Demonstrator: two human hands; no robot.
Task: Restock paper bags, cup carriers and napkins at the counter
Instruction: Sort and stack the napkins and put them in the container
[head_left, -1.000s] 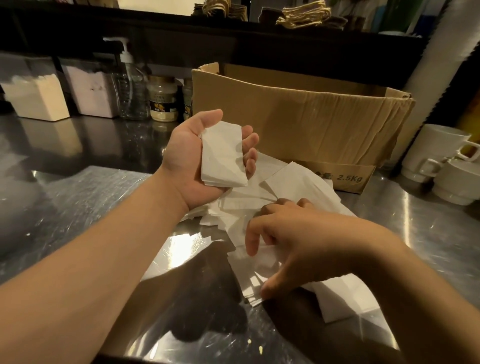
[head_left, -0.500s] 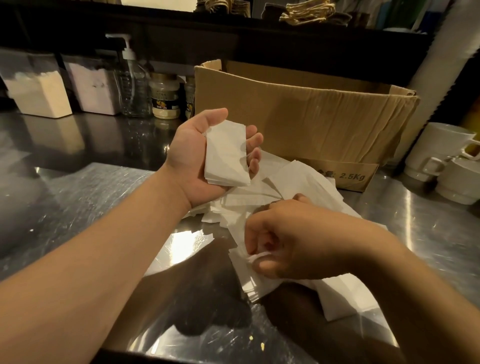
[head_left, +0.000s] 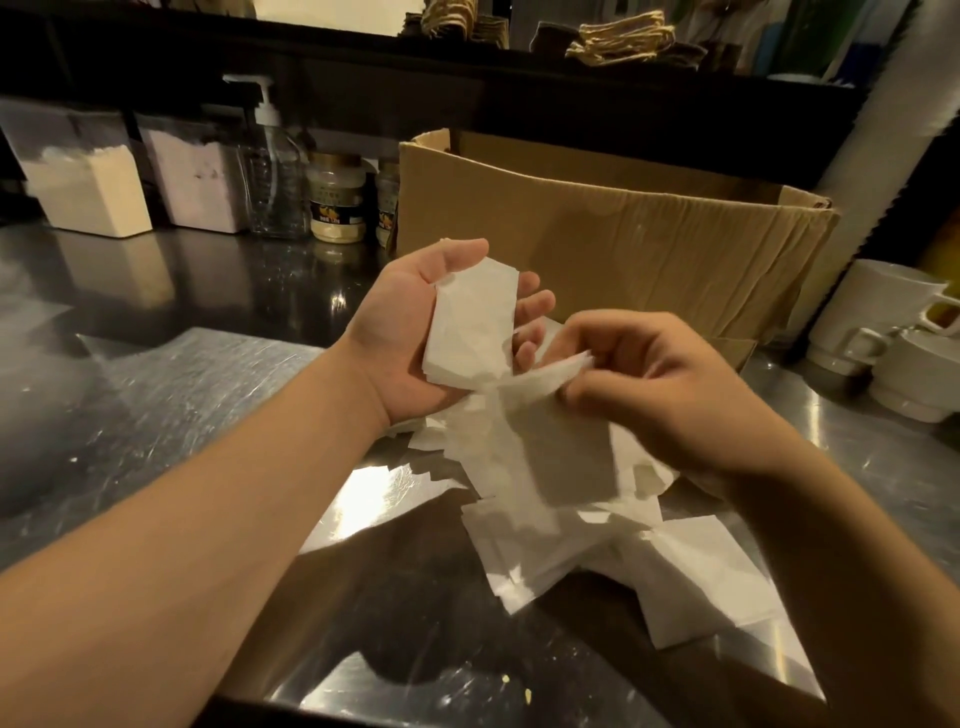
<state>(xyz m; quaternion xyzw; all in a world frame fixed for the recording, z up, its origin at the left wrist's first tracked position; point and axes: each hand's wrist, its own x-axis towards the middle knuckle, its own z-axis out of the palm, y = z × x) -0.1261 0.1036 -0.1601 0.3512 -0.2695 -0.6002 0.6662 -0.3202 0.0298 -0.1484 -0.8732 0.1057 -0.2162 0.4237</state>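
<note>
My left hand (head_left: 410, 332) is palm up above the steel counter and holds a small stack of folded white napkins (head_left: 470, 327), with its thumb and fingers curled round the stack's sides. My right hand (head_left: 654, 384) pinches one loose napkin (head_left: 561, 447) by its upper edge, lifted off the counter just right of the stack, and the sheet hangs down, blurred. Below both hands a scattered pile of white napkins (head_left: 582, 540) lies on the counter.
An open cardboard box (head_left: 623, 234) stands behind the hands. White mugs (head_left: 893, 332) sit at the right. At the back left are two powder containers (head_left: 93, 192), a pump bottle (head_left: 270, 176) and jars (head_left: 336, 202). The steel counter (head_left: 156, 395) stretches left and to the front.
My right hand has risen from the pile with one napkin pinched and has carried it up toward the stack in my left hand. My left hand has stayed nearly still.
</note>
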